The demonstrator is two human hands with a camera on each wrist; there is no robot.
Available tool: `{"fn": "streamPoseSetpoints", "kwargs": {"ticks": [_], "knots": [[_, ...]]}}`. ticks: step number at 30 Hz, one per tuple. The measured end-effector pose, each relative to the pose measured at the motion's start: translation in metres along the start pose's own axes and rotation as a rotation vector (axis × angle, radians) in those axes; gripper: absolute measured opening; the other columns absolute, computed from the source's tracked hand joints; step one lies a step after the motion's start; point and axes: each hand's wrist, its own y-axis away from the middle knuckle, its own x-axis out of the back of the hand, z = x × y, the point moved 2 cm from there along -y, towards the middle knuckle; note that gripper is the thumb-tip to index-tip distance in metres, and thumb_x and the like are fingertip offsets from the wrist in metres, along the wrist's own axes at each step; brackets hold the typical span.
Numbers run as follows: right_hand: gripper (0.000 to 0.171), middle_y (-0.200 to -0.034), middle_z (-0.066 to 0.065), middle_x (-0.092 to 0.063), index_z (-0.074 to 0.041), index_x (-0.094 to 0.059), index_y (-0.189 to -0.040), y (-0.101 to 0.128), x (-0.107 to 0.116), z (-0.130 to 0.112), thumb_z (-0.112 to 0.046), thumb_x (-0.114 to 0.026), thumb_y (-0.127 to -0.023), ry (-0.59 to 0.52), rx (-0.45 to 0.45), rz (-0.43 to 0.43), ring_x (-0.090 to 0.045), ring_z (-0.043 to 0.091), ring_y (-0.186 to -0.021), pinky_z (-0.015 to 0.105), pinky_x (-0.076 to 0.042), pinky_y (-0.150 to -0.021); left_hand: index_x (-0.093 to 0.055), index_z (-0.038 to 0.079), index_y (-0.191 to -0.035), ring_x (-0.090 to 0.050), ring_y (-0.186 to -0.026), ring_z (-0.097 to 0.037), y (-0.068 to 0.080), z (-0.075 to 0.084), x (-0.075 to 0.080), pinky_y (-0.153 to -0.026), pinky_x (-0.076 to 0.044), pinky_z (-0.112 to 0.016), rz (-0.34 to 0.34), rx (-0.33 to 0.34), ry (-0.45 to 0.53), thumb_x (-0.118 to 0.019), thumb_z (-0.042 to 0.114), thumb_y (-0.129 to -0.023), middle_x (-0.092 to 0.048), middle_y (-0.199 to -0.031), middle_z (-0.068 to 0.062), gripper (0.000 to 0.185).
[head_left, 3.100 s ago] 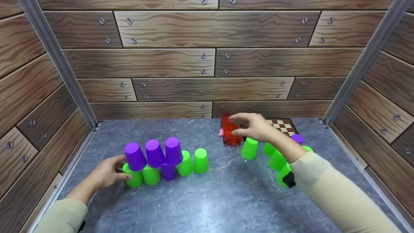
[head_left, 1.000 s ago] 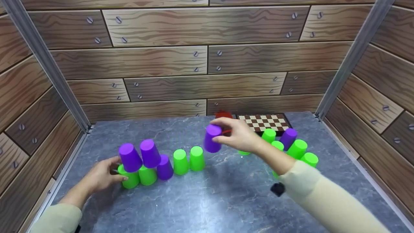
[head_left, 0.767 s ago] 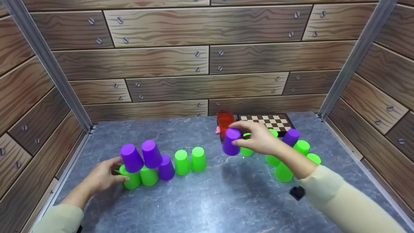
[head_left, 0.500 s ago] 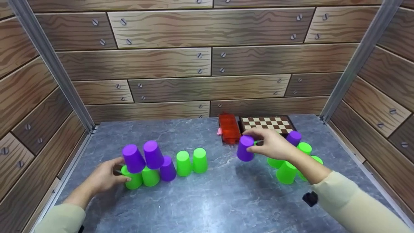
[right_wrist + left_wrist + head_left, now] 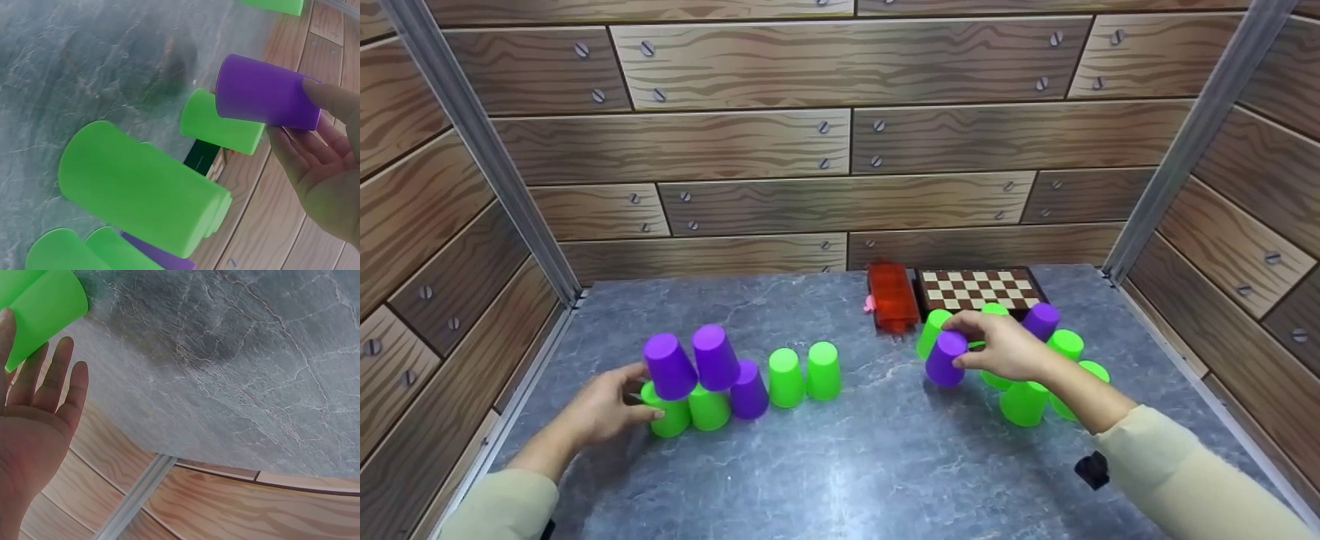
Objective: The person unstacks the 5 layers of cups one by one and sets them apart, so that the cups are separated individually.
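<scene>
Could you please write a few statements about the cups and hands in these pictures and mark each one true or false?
1. The right hand holds a purple cup. True.
2. The left hand grips a purple cup. False: it rests against a green cup.
3. Two purple cups sit on top of the left row. True.
4. The chessboard lies at the front edge of the table. False: it lies at the back, beside the red box.

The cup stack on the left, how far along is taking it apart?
Partly done: two purple cups remain perched on the bottom row. In hand: the right hand holds a purple cup by the loose cups; the left hand touches the end green cup. Left: those two and the row.
</scene>
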Motion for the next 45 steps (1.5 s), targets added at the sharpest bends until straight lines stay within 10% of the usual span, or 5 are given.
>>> {"fn": "streamPoseSetpoints", "kwargs": {"ticks": [45], "knots": [[0.052, -0.135, 0.025, -0.066, 0.002, -0.063, -0.136, -0.002, -0.016, 0.03, -0.005, -0.083, -0.088, 0.016, -0.089, -0.042, -0.064, 0.046, -0.125, 0.057, -0.055, -0.105, -0.057, -0.002, -0.146, -0.07, -0.114, -0.043, -0.001, 0.002, 0.001, -0.097, -0.059, -0.058, 0.004, 0.001, -0.033, -0.091, 0.014, -0.085, -0.072, -0.124, -0.021, 0.071]]}}
